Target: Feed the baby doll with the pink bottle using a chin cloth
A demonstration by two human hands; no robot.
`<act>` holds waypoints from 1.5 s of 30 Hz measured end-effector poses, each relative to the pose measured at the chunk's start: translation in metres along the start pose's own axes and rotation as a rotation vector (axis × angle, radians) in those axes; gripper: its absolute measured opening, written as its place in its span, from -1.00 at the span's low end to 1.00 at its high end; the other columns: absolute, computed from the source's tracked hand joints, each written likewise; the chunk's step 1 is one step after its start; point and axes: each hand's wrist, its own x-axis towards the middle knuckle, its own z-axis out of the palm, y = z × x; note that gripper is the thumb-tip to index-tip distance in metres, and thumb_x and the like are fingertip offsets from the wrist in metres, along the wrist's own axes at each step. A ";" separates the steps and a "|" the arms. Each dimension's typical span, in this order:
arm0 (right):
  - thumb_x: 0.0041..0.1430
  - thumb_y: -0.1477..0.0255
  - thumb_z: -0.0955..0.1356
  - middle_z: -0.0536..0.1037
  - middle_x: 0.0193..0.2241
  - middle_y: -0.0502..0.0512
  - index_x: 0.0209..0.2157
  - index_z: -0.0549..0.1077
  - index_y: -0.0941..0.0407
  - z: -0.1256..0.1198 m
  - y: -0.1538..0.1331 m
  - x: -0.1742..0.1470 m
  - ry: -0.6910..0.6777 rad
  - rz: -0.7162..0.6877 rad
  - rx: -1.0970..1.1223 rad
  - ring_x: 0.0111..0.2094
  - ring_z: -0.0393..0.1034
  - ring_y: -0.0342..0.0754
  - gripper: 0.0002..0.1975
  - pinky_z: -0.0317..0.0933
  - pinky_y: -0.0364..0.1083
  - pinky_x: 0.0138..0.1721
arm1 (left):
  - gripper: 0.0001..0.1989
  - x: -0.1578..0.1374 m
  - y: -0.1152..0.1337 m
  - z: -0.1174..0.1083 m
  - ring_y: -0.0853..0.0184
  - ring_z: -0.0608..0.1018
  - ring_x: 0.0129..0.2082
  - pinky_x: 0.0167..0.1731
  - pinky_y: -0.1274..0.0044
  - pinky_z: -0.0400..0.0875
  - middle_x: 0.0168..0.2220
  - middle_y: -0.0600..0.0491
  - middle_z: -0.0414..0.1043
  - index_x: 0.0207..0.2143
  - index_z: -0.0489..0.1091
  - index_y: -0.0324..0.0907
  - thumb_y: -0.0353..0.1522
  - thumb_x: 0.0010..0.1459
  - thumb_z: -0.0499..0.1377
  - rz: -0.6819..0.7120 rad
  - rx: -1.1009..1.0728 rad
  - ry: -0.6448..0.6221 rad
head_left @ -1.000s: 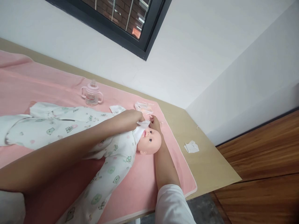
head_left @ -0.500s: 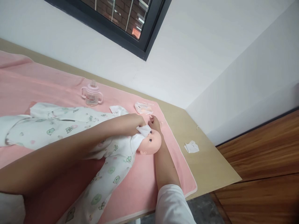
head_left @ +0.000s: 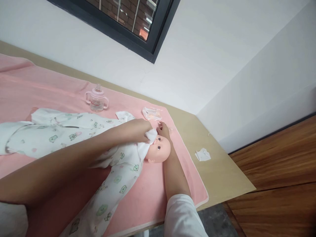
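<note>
My left hand (head_left: 138, 130) is pinching a soft, light wipe (head_left: 151, 135) by its edge; my right hand (head_left: 163, 129) is steadying the doll (head_left: 159, 149).

Left hand (head_left: 139, 130) presses a white wipe (head_left: 151, 135) on the doll (head_left: 158, 148), right hand (head_left: 164, 130) alongside

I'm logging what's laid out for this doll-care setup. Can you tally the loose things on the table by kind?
Baby doll: 1
Printed baby garments: 2, one on the doll, one beside it
Pink handled bottle: 1
Wipes packet: 1
White wipes: 2, one in the left hand at the doll's mouth, one crumpled on bare table
Pink blanket: 1
Total: 8
</note>
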 end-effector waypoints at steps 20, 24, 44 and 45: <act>0.07 0.47 0.28 0.45 -0.07 0.11 0.08 0.36 0.06 -0.006 -0.010 -0.005 -0.025 -0.006 -0.053 -0.25 0.37 -0.08 -0.51 0.32 0.04 0.04 | -0.83 0.002 0.000 -0.002 0.33 0.32 -0.56 -0.49 0.48 0.04 -0.60 0.08 0.23 -0.61 0.21 -0.16 -0.40 -0.03 0.15 -0.041 0.035 0.025; 0.07 0.46 0.28 0.45 -0.09 0.10 0.00 0.41 0.07 -0.009 -0.014 -0.007 -0.025 -0.028 -0.057 -0.26 0.36 -0.09 -0.59 0.30 0.04 0.05 | -0.82 0.004 -0.003 0.002 0.31 0.32 -0.55 -0.50 0.48 0.03 -0.59 0.06 0.24 -0.60 0.17 -0.15 -0.40 -0.04 0.14 -0.045 0.064 0.050; -0.02 0.50 0.29 0.51 -0.19 0.12 -0.13 0.45 -0.05 -0.009 -0.021 -0.009 -0.028 0.006 -0.012 -0.18 0.38 0.04 -0.62 0.28 0.06 -0.01 | -0.79 0.011 -0.007 0.011 0.26 0.39 -0.50 -0.50 0.45 0.06 -0.55 0.03 0.30 -0.57 0.07 -0.14 -0.37 0.04 0.07 -0.032 0.130 0.128; -0.03 0.50 0.29 0.52 -0.18 0.12 -0.12 0.45 -0.05 -0.010 -0.021 -0.009 -0.032 0.010 -0.014 -0.18 0.38 0.04 -0.62 0.28 0.07 -0.01 | -0.79 0.011 -0.007 0.012 0.26 0.39 -0.50 -0.51 0.45 0.06 -0.56 0.03 0.30 -0.57 0.06 -0.14 -0.36 0.04 0.07 -0.035 0.134 0.131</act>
